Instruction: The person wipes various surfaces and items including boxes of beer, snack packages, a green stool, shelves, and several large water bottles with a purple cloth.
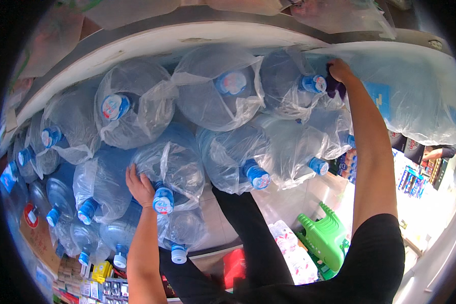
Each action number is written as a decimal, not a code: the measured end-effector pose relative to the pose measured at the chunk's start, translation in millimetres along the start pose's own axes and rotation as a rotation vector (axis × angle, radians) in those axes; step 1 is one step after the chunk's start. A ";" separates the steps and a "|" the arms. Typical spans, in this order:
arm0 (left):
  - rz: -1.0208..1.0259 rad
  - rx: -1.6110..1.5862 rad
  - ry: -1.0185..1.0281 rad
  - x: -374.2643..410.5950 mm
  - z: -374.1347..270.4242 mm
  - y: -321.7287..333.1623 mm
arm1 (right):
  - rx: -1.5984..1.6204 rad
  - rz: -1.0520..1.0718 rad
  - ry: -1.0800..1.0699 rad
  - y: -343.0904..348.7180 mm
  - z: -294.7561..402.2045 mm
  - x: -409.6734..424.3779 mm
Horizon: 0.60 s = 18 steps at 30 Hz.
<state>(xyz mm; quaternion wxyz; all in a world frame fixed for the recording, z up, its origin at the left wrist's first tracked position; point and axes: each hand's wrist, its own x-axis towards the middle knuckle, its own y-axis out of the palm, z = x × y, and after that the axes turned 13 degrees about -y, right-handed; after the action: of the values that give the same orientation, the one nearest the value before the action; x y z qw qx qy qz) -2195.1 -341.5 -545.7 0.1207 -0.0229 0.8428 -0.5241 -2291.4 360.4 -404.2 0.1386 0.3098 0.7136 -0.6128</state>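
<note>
Large blue water-cooler bottles in clear plastic bags stand in rows before me. My left hand (pixel 140 187) rests with spread fingers against a bagged bottle (pixel 174 163), beside its blue cap (pixel 163 200). At the upper right, my right hand (pixel 339 70) grips a dark purple cloth (pixel 335 86), close to the wall and beside the blue cap (pixel 314 83) of a bottle in the back row. Other bagged bottles, among them one (pixel 220 87) at the top middle and one (pixel 135 102) left of it, stand between my hands and the wall.
Green plastic stools (pixel 325 235) stand at the lower right by wrapped white packs (pixel 294 254). A red bag (pixel 234 268) lies near my legs. Packaged goods (pixel 114 288) and a cardboard box (pixel 38 243) are at the lower left. Another person's arm (pixel 437 153) shows at the far right.
</note>
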 end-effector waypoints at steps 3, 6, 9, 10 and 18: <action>0.003 0.007 0.006 0.9 9.0 3.5 | 0.565 -0.243 -0.149 28.6 -12.7 28.5; 0.013 -0.008 -0.002 0.9 9.8 -2.8 | 0.746 -0.215 -0.208 47.0 24.7 31.8; 0.030 -0.048 0.009 3.6 3.9 1.0 | 0.848 -0.224 -0.042 91.8 -20.6 42.8; 0.058 -0.095 0.030 7.7 -4.1 20.3 | 0.851 -0.311 -0.008 130.0 -79.1 34.6; -0.015 0.063 -0.009 -1.8 15.0 -33.5 | -0.179 0.199 -0.146 253.9 86.8 -33.8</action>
<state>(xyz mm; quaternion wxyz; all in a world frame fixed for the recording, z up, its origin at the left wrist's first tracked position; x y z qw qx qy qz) -2192.9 -369.5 -521.9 0.1214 -0.0277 0.8250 -0.5513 -2125.7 282.2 -603.2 0.2772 0.3199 0.7193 -0.5508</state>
